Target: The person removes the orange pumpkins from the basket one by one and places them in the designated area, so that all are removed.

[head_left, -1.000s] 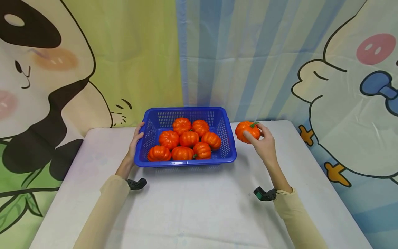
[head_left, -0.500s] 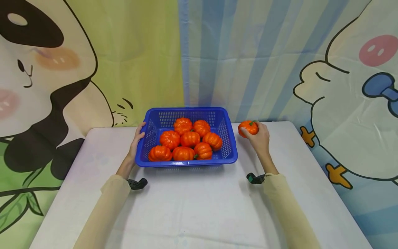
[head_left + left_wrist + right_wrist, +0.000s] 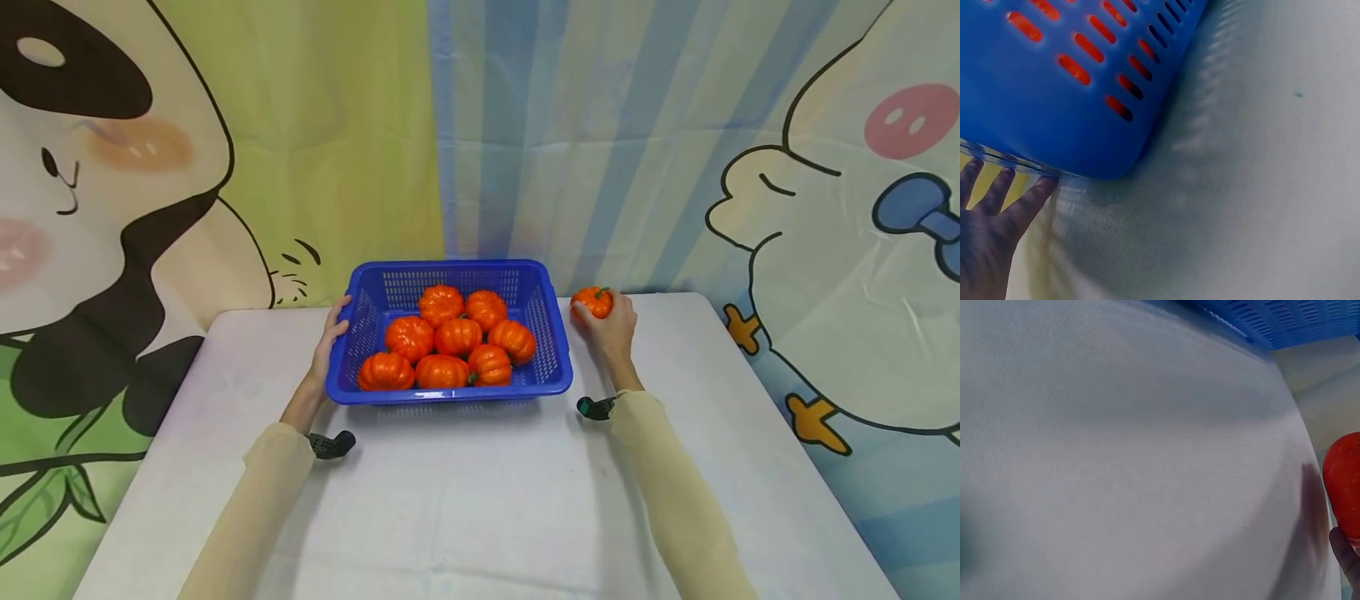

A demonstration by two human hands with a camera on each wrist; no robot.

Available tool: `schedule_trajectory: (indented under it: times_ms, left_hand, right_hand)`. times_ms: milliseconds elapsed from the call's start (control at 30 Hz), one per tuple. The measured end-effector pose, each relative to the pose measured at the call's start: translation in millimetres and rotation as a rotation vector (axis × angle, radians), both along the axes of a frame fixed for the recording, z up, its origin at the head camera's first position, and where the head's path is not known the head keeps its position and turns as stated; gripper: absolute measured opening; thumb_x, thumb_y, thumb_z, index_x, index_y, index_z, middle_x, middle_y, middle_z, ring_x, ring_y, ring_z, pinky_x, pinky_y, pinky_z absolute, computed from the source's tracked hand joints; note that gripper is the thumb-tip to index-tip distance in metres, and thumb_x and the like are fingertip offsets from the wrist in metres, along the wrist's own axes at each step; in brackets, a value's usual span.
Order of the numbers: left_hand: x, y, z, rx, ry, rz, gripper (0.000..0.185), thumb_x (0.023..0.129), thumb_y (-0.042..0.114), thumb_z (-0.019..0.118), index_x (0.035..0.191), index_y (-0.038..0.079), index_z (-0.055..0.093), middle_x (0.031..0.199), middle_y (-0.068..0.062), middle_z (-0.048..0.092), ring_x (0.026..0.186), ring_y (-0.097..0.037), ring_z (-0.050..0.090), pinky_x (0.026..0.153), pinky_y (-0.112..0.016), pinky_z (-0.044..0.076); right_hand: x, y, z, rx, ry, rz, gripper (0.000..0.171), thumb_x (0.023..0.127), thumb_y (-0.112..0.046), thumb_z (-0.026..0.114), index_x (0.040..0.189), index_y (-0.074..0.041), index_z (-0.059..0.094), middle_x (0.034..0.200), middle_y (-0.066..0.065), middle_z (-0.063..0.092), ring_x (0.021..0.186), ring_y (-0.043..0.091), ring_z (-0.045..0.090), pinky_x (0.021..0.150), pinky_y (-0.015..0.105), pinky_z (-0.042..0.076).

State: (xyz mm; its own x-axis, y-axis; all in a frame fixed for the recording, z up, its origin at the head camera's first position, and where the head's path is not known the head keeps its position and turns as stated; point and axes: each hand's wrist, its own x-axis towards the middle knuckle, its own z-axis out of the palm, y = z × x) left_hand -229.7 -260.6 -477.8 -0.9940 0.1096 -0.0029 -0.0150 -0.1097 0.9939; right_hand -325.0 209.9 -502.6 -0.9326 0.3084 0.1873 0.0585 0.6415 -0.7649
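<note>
A blue slotted plastic basket [image 3: 450, 395] holds several small orange pumpkins [image 3: 459, 335]. Against its left side rests my left hand [image 3: 324, 346]; the left wrist view shows fairly straight fingers [image 3: 1025, 203] touching the basket wall [image 3: 1054, 144]. To the right of the basket, by the table's back edge, my right hand [image 3: 615, 333] grips another small pumpkin [image 3: 592, 302] with a green stem. Only part of that pumpkin [image 3: 1346, 481] and the tip of one finger [image 3: 1340, 547] appear at the edge of the right wrist view.
White cloth covers the table [image 3: 450, 500]. Behind it hangs a printed curtain [image 3: 525, 150] with cartoon animals, close to the basket's back. Each wrist wears a black camera mount; the right one [image 3: 596, 407] juts out toward the basket's front right corner.
My right hand has moved the pumpkin lower and slightly away from me, toward the table's back edge. The forearm has swung inward. My left hand and the basket stay in place.
</note>
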Motion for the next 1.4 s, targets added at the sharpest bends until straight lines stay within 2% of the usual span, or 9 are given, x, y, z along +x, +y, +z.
schedule_trajectory:
  times_ms: [200, 433, 633, 800, 900, 1033, 1200, 1400]
  left_hand:
    - [0.5, 0.3, 1.0, -0.004, 0.003, 0.005, 0.056, 0.101, 0.031, 0.022, 0.155, 0.032, 0.008, 0.164, 0.0, -0.003, 0.148, -0.031, 0.007, 0.12, -0.055, 0.006]
    - [1.7, 0.9, 3.4, -0.004, -0.005, 0.005, 0.056, 0.101, 0.032, 0.023, 0.155, 0.032, 0.008, 0.164, 0.0, -0.003, 0.148, -0.031, 0.007, 0.12, -0.054, 0.007]
    - [3.1, 1.6, 4.7, -0.009, -0.006, 0.008, 0.055, 0.101, 0.032, 0.022, 0.155, 0.032, 0.008, 0.164, -0.001, -0.003, 0.147, -0.031, 0.009, 0.12, -0.054, 0.008]
    - [1.3, 1.9, 2.2, 0.023, -0.013, 0.008, 0.054, 0.102, 0.027, 0.019, 0.155, 0.03, 0.009, 0.164, -0.001, -0.002, 0.146, -0.028, 0.011, 0.12, -0.05, 0.008]
    - [-0.3, 1.3, 1.1, 0.036, -0.015, 0.007, 0.053, 0.103, 0.027, 0.018, 0.155, 0.031, 0.01, 0.164, -0.001, -0.001, 0.146, -0.026, 0.012, 0.12, -0.049, 0.008]
    - [-1.6, 1.7, 2.4, 0.042, -0.012, -0.003, 0.052, 0.103, 0.027, 0.017, 0.155, 0.032, 0.01, 0.164, -0.001, -0.001, 0.145, -0.026, 0.014, 0.12, -0.048, 0.01]
    - [-0.1, 1.5, 4.4, 0.051, -0.002, -0.012, 0.053, 0.104, 0.026, 0.016, 0.155, 0.03, 0.008, 0.164, -0.002, -0.002, 0.145, -0.027, 0.014, 0.119, -0.047, 0.011]
    - [1.7, 1.7, 3.3, 0.044, -0.019, -0.009, 0.052, 0.103, 0.026, 0.016, 0.155, 0.033, 0.008, 0.164, -0.001, -0.002, 0.146, -0.027, 0.013, 0.12, -0.049, 0.009]
  right_hand:
    - [-0.3, -2.8, -8.2, -0.019, -0.009, -0.025, 0.076, 0.087, -0.047, 0.067, 0.145, -0.007, 0.037, 0.142, 0.018, 0.042, 0.131, 0.036, 0.035, 0.11, 0.05, 0.035]
    - [-0.4, -1.5, -15.2, -0.008, 0.029, -0.042, 0.076, 0.085, -0.048, 0.069, 0.142, -0.006, 0.04, 0.14, 0.019, 0.044, 0.127, 0.036, 0.04, 0.109, 0.049, 0.035]
    - [-0.9, -1.4, -17.1, 0.018, 0.023, -0.059, 0.079, 0.086, -0.05, 0.067, 0.145, -0.007, 0.037, 0.141, 0.019, 0.043, 0.128, 0.036, 0.038, 0.109, 0.05, 0.035]
    - [2.2, 0.4, -15.2, 0.014, 0.032, -0.078, 0.083, 0.085, -0.051, 0.067, 0.147, -0.008, 0.033, 0.145, 0.019, 0.04, 0.133, 0.036, 0.035, 0.112, 0.05, 0.031]
    - [7.1, 0.2, -11.8, -0.041, 0.076, -0.097, 0.082, 0.085, -0.05, 0.067, 0.148, -0.009, 0.033, 0.149, 0.017, 0.036, 0.137, 0.035, 0.031, 0.115, 0.05, 0.026]
    - [24.7, -3.7, -0.7, -0.116, 0.175, -0.103, 0.078, 0.086, -0.046, 0.067, 0.146, -0.009, 0.036, 0.152, 0.014, 0.034, 0.14, 0.033, 0.029, 0.116, 0.052, 0.022]
    - [54.4, -13.7, 21.7, -0.163, 0.268, -0.047, 0.073, 0.086, -0.043, 0.068, 0.145, -0.01, 0.039, 0.149, 0.014, 0.037, 0.139, 0.031, 0.031, 0.114, 0.053, 0.024]
    - [94.2, -31.1, 51.7, -0.19, 0.269, 0.098, 0.072, 0.085, -0.036, 0.07, 0.145, -0.01, 0.04, 0.148, 0.015, 0.04, 0.137, 0.032, 0.035, 0.109, 0.056, 0.032]
